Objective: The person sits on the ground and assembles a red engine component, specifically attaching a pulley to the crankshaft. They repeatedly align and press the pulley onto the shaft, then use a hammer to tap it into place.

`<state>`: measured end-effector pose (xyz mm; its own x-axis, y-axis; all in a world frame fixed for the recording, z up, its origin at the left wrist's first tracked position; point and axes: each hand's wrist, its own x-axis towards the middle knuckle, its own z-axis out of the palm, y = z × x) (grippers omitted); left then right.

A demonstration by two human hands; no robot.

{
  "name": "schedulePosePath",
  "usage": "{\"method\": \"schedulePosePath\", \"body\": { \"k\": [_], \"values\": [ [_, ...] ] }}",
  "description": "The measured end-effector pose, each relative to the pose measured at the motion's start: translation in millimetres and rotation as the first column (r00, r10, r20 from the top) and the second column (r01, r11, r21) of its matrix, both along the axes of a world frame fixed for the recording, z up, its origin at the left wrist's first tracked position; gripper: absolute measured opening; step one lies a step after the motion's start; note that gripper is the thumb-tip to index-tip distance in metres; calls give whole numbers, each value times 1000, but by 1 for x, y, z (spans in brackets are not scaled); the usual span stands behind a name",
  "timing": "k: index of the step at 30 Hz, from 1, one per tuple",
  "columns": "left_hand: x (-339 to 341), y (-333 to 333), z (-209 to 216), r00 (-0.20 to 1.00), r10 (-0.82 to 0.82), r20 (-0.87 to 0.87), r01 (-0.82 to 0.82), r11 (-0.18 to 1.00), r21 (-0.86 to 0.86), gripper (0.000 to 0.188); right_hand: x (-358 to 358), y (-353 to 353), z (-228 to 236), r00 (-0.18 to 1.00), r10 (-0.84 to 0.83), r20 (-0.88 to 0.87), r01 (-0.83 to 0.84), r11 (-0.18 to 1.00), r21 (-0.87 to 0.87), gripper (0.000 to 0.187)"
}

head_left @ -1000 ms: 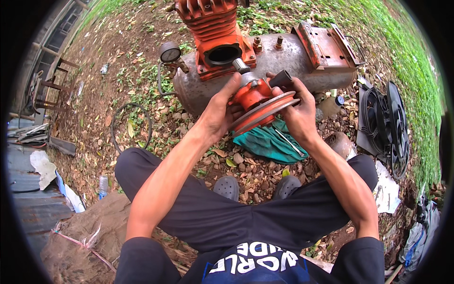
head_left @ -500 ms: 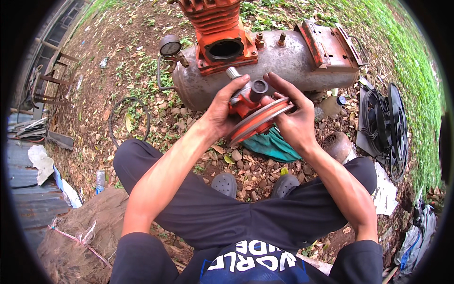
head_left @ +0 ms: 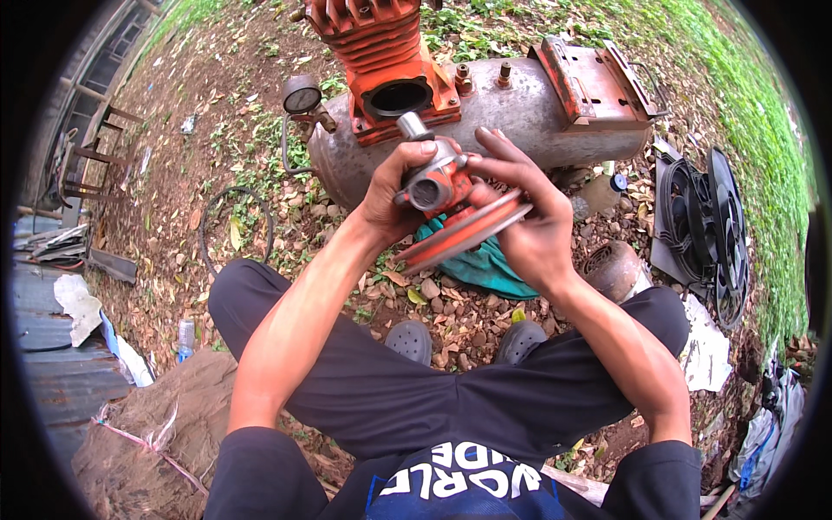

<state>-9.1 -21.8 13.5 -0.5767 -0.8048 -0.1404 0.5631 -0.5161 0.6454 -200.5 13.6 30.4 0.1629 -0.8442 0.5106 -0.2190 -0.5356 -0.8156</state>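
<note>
Gripping the red-and-grey metal part (head_left: pixel 446 184) from its left side, my left hand (head_left: pixel 386 195) has its fingers curled round the body and its thumb laid near the top; my right hand (head_left: pixel 536 224) is at the other side, its upper fingers spread and blurred above the grooved red wheel (head_left: pixel 464 232), whose right edge lies by my palm; I cannot tell whether any of those fingers close on the rim; so the part sits between my two hands, tilted, with the wheel toward me and a silvery shaft end (head_left: pixel 414 127) pointing away; just beyond that end is the dark round opening of the red finned block (head_left: pixel 373 61), which stands on a rusty grey tank (head_left: pixel 511 108) with a pressure gauge (head_left: pixel 302 94) at its left; below the wheel lies a green cloth (head_left: pixel 490 270) on the stony ground; farther right are a bottle (head_left: pixel 596 199), a rusty round casing (head_left: pixel 614 270) and a black fan (head_left: pixel 726 234); a black belt loop (head_left: pixel 202 232) lies off to the left.
</note>
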Motion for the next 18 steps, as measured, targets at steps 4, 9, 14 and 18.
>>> {"method": "schedulePosePath", "body": {
  "k": [4, 9, 14, 18],
  "values": [
    [-7, 4, -5, 995, 39, 91, -41, 999, 23, 34, -3, 1, 5, 989, -36, -142, 11, 985, -174, 52],
    [-14, 4, -6, 971, 74, 225, -93, 993, 78, 41, -6, 3, -2, 980, -47, -193, 16, 987, -159, 62],
    [-4, -2, -15, 993, -30, 117, 16, 993, 116, 28, 0, 1, 1, 947, -90, -308, 5, 964, -267, 48],
    [5, -10, -15, 994, -95, 53, 85, 983, 164, 34, 13, -1, 1, 947, -150, -285, 77, 964, -253, 43]
  ]
}}
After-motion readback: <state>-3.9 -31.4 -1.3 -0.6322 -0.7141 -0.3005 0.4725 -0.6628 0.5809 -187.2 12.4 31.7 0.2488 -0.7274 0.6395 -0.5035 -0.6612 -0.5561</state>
